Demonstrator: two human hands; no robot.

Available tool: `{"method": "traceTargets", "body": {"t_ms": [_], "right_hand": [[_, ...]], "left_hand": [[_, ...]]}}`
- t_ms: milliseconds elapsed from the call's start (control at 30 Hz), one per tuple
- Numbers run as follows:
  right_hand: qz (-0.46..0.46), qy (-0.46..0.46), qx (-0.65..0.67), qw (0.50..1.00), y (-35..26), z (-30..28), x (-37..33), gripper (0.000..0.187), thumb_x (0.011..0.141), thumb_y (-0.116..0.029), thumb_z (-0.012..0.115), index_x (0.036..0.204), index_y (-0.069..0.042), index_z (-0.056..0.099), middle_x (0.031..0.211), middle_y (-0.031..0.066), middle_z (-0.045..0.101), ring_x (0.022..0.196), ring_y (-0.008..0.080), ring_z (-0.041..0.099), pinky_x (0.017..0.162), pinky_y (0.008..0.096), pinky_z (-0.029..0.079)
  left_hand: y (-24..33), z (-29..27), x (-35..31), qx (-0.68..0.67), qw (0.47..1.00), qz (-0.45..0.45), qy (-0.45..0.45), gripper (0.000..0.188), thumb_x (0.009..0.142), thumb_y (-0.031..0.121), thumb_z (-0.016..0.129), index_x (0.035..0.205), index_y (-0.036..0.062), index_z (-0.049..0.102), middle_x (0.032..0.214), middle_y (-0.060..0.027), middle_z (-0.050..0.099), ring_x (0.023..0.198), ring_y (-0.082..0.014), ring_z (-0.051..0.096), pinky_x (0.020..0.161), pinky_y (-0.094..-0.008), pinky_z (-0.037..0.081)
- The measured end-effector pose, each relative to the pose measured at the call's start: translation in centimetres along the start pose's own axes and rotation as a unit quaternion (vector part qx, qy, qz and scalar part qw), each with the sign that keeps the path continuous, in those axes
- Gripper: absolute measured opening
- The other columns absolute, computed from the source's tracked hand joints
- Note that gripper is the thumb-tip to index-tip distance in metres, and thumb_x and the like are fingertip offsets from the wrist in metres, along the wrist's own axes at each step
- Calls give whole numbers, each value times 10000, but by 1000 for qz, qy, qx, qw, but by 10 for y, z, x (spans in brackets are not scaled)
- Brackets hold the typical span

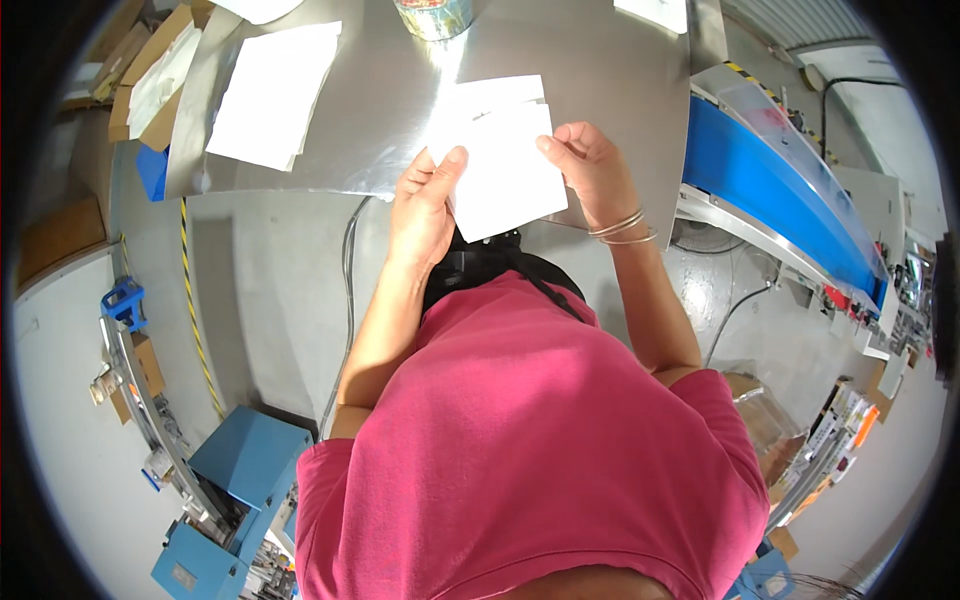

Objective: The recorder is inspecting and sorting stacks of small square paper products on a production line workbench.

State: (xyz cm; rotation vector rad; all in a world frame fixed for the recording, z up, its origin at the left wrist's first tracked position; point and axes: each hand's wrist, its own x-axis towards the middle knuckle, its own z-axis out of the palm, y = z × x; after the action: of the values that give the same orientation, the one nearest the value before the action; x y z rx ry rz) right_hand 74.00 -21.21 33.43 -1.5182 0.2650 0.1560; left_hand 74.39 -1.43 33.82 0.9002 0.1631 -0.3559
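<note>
A bright white paper sheet (pixel 510 180) is held up in front of me at the table's near edge, its surface washed out by glare. My left hand (pixel 428 205) grips its left side, thumb on top and fingers underneath. At the right edge, my right hand (pixel 590 170) pinches the sheet between thumb and fingers; bangles circle that wrist. Just beyond it, another white piece (pixel 500 92) shows with a small dark mark near it; whether the two are joined I cannot tell. A stack of white sheets (pixel 272 95) lies farther left on the metal table (pixel 380 110).
A patterned round container (pixel 434 16) stands at the table's far side. To the right runs a blue conveyor belt (pixel 775 185) with a clear cover. An open cardboard box (pixel 160 85) sits beyond the left edge. A black cable (pixel 348 270) hangs below the table.
</note>
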Motion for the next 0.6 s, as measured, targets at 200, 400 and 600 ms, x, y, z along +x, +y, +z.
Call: {"method": "traceTargets", "body": {"t_ms": [200,400,600], "right_hand": [[-42,24,-27,998,20,-1,-15,208,810,-149,704,899,-23,564,763,-7,596,696,52,530,625,197,440],[27,-25,21,999,31,-4,-31,287,820,-115,699,1026,-19,523,874,38,649,801,69,593,723,203,481],[-13,-43,56,997,31,-4,-29,281,835,-78,676,1057,-23,512,871,29,646,801,68,586,707,201,481]], "left_hand": [[-8,5,-23,192,978,60,50,191,920,119,566,1076,19,613,949,2,626,865,-65,544,779,-226,440],[-17,-8,-37,236,967,93,18,190,921,125,570,1073,16,605,938,-2,616,853,-67,534,775,-218,431],[-10,-7,-37,261,961,89,-10,178,918,95,561,1070,12,600,940,-8,617,827,-57,519,746,-200,418]]}}
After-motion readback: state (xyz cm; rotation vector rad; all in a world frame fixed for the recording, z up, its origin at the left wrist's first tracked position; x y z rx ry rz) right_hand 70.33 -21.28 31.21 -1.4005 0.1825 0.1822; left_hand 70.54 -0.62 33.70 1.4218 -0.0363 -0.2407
